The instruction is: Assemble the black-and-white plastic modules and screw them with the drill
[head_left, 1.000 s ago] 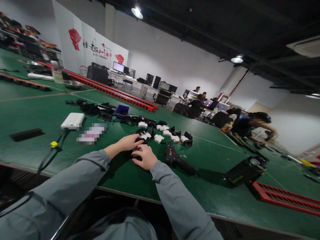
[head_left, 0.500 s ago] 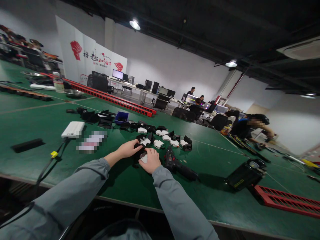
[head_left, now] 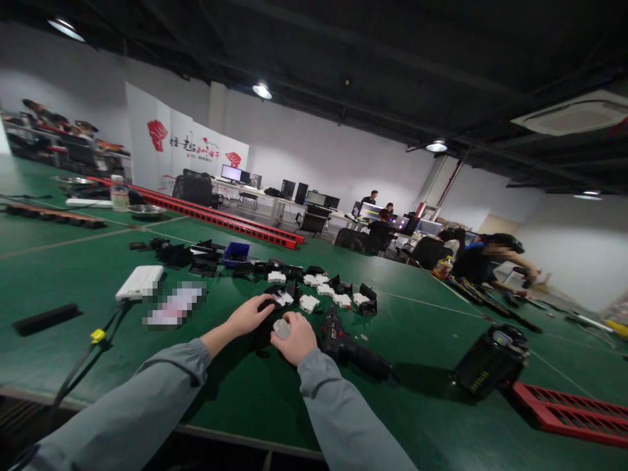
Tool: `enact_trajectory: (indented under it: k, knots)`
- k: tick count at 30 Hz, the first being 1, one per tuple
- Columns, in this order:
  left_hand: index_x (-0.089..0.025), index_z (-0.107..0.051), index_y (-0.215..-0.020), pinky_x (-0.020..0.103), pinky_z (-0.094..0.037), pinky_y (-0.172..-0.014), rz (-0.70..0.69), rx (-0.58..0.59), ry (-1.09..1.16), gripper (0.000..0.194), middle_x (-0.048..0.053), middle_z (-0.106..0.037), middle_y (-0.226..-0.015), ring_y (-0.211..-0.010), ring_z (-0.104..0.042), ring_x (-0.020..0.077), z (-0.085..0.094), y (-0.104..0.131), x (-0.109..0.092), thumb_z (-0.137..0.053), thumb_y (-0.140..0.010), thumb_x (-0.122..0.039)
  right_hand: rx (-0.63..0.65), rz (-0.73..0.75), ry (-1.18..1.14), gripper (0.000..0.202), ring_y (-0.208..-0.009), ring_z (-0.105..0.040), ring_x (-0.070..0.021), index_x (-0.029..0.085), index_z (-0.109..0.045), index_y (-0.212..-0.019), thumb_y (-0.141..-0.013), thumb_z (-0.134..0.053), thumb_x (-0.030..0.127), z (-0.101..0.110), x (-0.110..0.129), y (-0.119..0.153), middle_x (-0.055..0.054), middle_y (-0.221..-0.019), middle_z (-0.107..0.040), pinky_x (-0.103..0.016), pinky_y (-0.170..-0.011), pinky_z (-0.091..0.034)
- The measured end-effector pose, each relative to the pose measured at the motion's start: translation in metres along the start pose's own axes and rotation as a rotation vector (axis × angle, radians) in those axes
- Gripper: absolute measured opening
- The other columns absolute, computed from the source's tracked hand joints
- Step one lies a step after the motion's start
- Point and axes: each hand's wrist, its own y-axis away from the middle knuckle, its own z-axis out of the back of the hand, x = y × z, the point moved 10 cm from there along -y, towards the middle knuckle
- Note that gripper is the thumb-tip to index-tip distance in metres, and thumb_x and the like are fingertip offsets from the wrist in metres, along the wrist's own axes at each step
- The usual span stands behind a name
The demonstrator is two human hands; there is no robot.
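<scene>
Near the front of the green table, my left hand [head_left: 252,314] has its fingers closed on a black part [head_left: 265,330], which is mostly dark against the table. Just to the right, my right hand [head_left: 298,337] is curled round a small light grey rounded piece [head_left: 281,328], beside the black part. A black power drill [head_left: 353,347] lies to the right of my right hand. Behind both hands are several white blocks [head_left: 309,303] and black brackets [head_left: 367,299].
A blue bin [head_left: 236,254] stands behind the parts. At left are a white power bank [head_left: 140,282] with a cable, a blurred flat item [head_left: 177,304] and a black strip [head_left: 46,319]. Rightward are a black battery-like box [head_left: 490,360], a red frame [head_left: 574,412] and a person [head_left: 490,258].
The view has tilted, so the table sits lower in the picture. More of the light grey piece shows in my right hand, which has turned slightly. My left hand stays near the black part.
</scene>
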Motion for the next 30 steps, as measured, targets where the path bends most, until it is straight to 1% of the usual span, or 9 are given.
enact_trajectory:
  k: [3,6,8,10,15,19,23,26,30]
  knots:
    - [-0.026,-0.061,-0.114,0.033,-0.045,-0.098,0.054,-0.022,0.125,0.043,0.003,-0.065,-0.12,-0.113,-0.059,0.0234,0.0,-0.001,0.003,-0.046,-0.084,-0.053,-0.014,0.013,-0.072,0.037,-0.093,-0.058,-0.0248,0.021,-0.057,-0.103,-0.073,-0.068,0.039,0.003,0.001,-0.001,-0.008,-0.098,-0.059,-0.039,-0.084,-0.048]
    - [-0.025,-0.06,-0.114,0.03,-0.053,-0.067,0.191,-0.006,0.242,0.047,0.004,-0.069,-0.105,-0.086,-0.066,0.0216,-0.006,0.0,0.014,-0.044,-0.083,-0.057,-0.024,0.018,-0.148,0.047,-0.1,-0.057,-0.0263,0.02,-0.055,-0.115,-0.073,-0.069,0.037,0.003,0.001,-0.001,-0.01,-0.106,-0.059,-0.041,-0.089,-0.048]
    - [-0.024,-0.058,-0.116,0.026,-0.044,-0.046,0.256,0.047,0.323,0.051,0.004,-0.068,-0.092,-0.064,-0.062,0.0178,-0.014,0.002,0.018,-0.043,-0.083,-0.061,-0.031,0.021,-0.2,0.057,-0.106,-0.057,-0.027,0.02,-0.05,-0.125,-0.074,-0.068,0.037,0.004,0.001,-0.001,-0.011,-0.114,-0.059,-0.042,-0.093,-0.047]
    - [-0.024,-0.058,-0.114,0.023,-0.035,-0.039,0.278,0.096,0.391,0.054,0.002,-0.065,-0.085,-0.056,-0.057,0.0147,-0.021,0.004,0.019,-0.044,-0.081,-0.064,-0.034,0.026,-0.23,0.063,-0.111,-0.056,-0.0269,0.021,-0.044,-0.133,-0.076,-0.066,0.037,0.005,0.001,-0.001,-0.011,-0.121,-0.057,-0.042,-0.096,-0.047]
    - [-0.022,-0.06,-0.111,0.02,-0.034,-0.04,0.266,0.134,0.457,0.056,0.003,-0.064,-0.086,-0.06,-0.056,0.0139,-0.025,0.004,0.019,-0.049,-0.078,-0.066,-0.012,0.02,-0.238,0.067,-0.115,-0.055,-0.0254,0.021,-0.042,-0.135,-0.075,-0.067,0.039,0.003,0.0,-0.001,-0.01,-0.125,-0.056,-0.04,-0.1,-0.046]
    - [-0.018,-0.06,-0.111,0.02,-0.034,-0.04,0.25,0.143,0.457,0.059,0.004,-0.062,-0.083,-0.059,-0.055,0.014,-0.026,0.004,0.021,-0.052,-0.077,-0.066,0.014,-0.055,-0.241,0.075,-0.115,-0.055,-0.025,0.018,-0.038,-0.137,-0.072,-0.069,0.04,-0.002,-0.008,0.0,-0.012,-0.129,-0.05,-0.037,-0.1,-0.045]
    - [-0.016,-0.063,-0.106,0.023,-0.036,-0.045,0.218,0.144,0.466,0.056,0.004,-0.064,-0.08,-0.055,-0.052,0.0128,-0.029,0.0,0.022,-0.059,-0.074,-0.061,0.073,-0.089,-0.102,0.056,-0.11,-0.056,-0.0281,0.016,-0.053,-0.123,-0.078,-0.062,0.049,-0.011,-0.012,0.003,-0.014,-0.121,-0.054,-0.04,-0.095,-0.046]
    - [-0.013,-0.064,-0.096,0.026,-0.044,-0.06,0.173,0.139,0.501,0.047,0.005,-0.067,-0.082,-0.068,-0.059,0.0167,-0.031,-0.003,0.02,-0.067,-0.069,-0.051,0.123,-0.076,0.015,0.041,-0.101,-0.056,-0.0282,0.017,-0.062,-0.106,-0.08,-0.06,0.049,-0.016,-0.013,0.004,-0.013,-0.104,-0.059,-0.041,-0.09,-0.046]
    - [-0.013,-0.063,-0.096,0.029,-0.045,-0.069,0.169,0.16,0.484,0.043,0.006,-0.068,-0.084,-0.076,-0.062,0.02,-0.034,-0.003,0.022,-0.065,-0.07,-0.047,0.141,-0.06,0.059,0.041,-0.1,-0.055,-0.0262,0.02,-0.063,-0.104,-0.079,-0.06,0.052,-0.015,-0.013,0.004,-0.011,-0.102,-0.06,-0.037,-0.088,-0.045]
